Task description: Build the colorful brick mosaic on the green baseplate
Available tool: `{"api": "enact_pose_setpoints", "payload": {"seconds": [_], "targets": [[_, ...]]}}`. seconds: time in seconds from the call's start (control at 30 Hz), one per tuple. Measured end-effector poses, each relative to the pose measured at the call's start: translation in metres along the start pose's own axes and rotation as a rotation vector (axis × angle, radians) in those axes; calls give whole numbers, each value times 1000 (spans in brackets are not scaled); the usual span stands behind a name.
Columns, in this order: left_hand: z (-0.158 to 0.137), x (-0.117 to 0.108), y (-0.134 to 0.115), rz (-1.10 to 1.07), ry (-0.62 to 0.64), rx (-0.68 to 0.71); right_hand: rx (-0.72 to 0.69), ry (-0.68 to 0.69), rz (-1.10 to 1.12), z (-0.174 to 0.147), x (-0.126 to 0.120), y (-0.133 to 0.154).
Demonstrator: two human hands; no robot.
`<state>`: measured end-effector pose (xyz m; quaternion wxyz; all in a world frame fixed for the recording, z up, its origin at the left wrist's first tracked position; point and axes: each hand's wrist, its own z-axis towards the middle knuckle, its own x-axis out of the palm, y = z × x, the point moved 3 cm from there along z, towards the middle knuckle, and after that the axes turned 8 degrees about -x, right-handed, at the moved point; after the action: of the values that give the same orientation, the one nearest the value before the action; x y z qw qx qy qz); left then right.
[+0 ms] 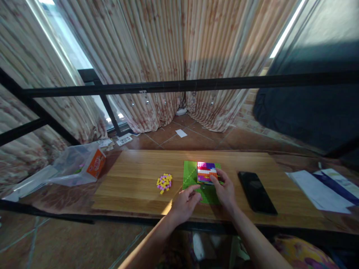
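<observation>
A block of toy bricks point(206, 172) in striped rows of red, purple, white, orange and pink sits on a green studded baseplate point(190, 171). My right hand point(225, 189) holds the block at its right end, thumb at the front corner and fingers along the right side. Over the front left of the baseplate is my left hand point(185, 203), its thumb and index finger apart near the block's front edge, with nothing visible between them. Left of the baseplate lies a pile of small yellow and pink bricks point(164, 182).
A black phone point(257, 192) lies on the wooden tabletop point(134, 168) to the right, with papers point(316, 190) beyond it. At the left stands a clear plastic box point(68, 164) with an orange label. A black metal rail point(168, 87) crosses behind, before curtains.
</observation>
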<state>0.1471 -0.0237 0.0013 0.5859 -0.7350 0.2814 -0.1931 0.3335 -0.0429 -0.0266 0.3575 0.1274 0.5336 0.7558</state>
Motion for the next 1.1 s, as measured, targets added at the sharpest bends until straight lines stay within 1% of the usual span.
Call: {"api": "enact_pose_setpoints", "payload": {"seconds": [0.13, 0.2, 0.23, 0.3, 0.33, 0.37, 0.47, 0.5, 0.53, 0.67, 0.77, 0.83, 0.9, 1.0, 1.1], "targets": [[-24, -49, 14, -50, -204, -21, 20, 56, -3, 0, -4, -1], [-38, -76, 19, -74, -301, -24, 3, 41, -143, -3, -8, 6], [-45, -89, 21, -56, -378, -5, -56, 4, -244, -5, -10, 13], [-57, -110, 23, 19, -504, 25, -242, -52, -414, -15, -7, 33], [-61, -117, 24, 82, -541, 15, -336, -43, -449, -21, -1, 44], [-64, -122, 25, 145, -569, -3, -398, 2, -447, -28, 8, 52], [-64, -124, 29, 312, -585, -48, -505, 282, -402, -51, 47, 69], [-62, -122, 31, 353, -577, -43, -521, 356, -394, -58, 61, 71], [-59, -120, 32, 388, -571, -29, -530, 400, -392, -64, 73, 72], [-49, -109, 33, 500, -574, 37, -558, 437, -458, -74, 109, 71], [-45, -106, 30, 615, -593, -16, -568, 443, -454, -72, 124, 71], [-44, -105, 28, 732, -594, -68, -547, 418, -478, -71, 131, 69], [-43, -105, 26, 826, -593, -83, -532, 398, -496, -72, 135, 66], [-43, -108, 26, 872, -581, -38, -535, 403, -470, -75, 137, 60], [-45, -113, 31, 852, -558, 16, -530, 413, -449, -75, 134, 54]]}}
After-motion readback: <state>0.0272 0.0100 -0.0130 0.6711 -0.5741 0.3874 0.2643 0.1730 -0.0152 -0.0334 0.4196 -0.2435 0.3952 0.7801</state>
